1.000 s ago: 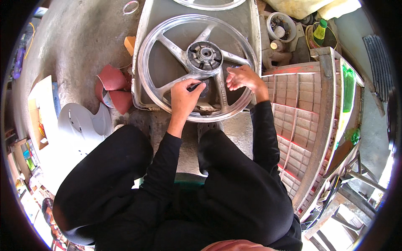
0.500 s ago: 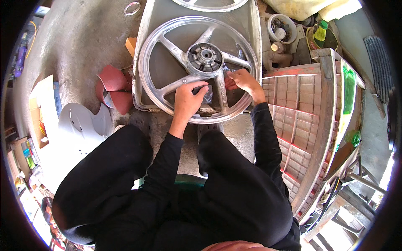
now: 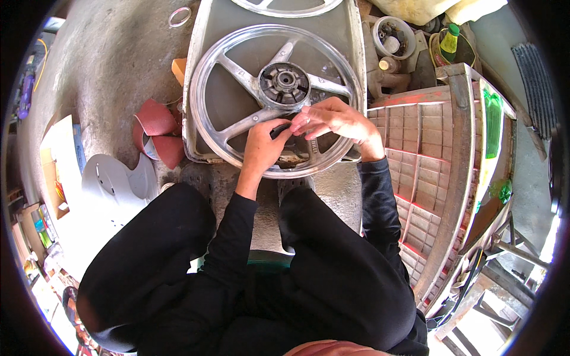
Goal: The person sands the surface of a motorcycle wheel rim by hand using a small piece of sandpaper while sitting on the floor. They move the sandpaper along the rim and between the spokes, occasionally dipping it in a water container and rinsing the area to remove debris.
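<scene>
A silver spoked wheel rim (image 3: 240, 72) with a dark, ribbed hub (image 3: 285, 83) lies flat across the near part of a wet tray (image 3: 193, 74). Over its near spokes my left hand (image 3: 261, 147) is closed, thumb and fingers pinching a small dark piece (image 3: 278, 131) that looks like sandpaper, mostly covered. My right hand (image 3: 341, 120) reaches in from the right, its bent fingertips meeting those of the left just below the hub. What lies between the right fingertips is too small to make out.
Part of another wheel rim (image 3: 285, 13) shows at the tray's far end. Red-brown abrasive sheets (image 3: 157, 121) and a grey curved panel (image 3: 113, 181) lie left. To the right are a wood-framed rack (image 3: 415, 154), a tub of small parts (image 3: 409, 44) and a green bottle (image 3: 449, 44).
My right hand has lifted off the rim's right side and come left to my left fingertips. The dark piece, earlier plainly seen under my left hand, is now mostly hidden.
</scene>
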A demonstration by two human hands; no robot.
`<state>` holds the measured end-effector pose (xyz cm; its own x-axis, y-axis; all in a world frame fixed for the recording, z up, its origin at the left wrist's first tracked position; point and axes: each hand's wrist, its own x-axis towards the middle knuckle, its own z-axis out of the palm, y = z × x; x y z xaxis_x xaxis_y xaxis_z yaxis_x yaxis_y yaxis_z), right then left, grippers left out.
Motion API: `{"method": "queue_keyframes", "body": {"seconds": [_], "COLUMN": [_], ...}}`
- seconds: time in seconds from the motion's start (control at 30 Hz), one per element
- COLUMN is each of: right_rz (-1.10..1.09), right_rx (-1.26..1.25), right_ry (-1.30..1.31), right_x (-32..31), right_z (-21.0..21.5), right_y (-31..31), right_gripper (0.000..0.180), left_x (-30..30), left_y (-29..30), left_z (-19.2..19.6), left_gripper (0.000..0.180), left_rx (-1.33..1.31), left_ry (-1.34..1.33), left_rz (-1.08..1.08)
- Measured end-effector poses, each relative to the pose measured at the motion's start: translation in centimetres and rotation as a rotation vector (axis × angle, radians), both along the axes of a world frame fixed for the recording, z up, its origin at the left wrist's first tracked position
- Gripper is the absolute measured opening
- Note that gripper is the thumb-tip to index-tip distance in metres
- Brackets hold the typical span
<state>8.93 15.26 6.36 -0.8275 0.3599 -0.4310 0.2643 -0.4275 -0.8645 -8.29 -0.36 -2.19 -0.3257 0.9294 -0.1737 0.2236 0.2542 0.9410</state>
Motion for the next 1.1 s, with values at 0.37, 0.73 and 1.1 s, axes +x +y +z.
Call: {"method": "queue_keyframes", "body": {"seconds": [0.37,0.73,1.1], "right_rz": [-0.236,-0.137,-0.016], "right_rx": [0.168,0.273,0.29], "right_ry": [-0.387,-0.602,-0.109], "right_x": [2.1,1.5,0.3], "right_z": [-10.0,-9.4,-1.4], "right_y": [3.3,2.6,-0.7], "right_gripper": [0.051,0.052,0.044], "left_x": [-0.3,0.1,0.4], "left_y": [-0.2,-0.2,0.2], "left_z": [-0.3,-1.0,0.4], "left_gripper": [0.028,0.023,0.024], "left_rx": [0.079,0.024,-0.001], "left_ry": [0.114,0.107,0.125], "left_rz": [-0.032,-0.03,-0.087]}}
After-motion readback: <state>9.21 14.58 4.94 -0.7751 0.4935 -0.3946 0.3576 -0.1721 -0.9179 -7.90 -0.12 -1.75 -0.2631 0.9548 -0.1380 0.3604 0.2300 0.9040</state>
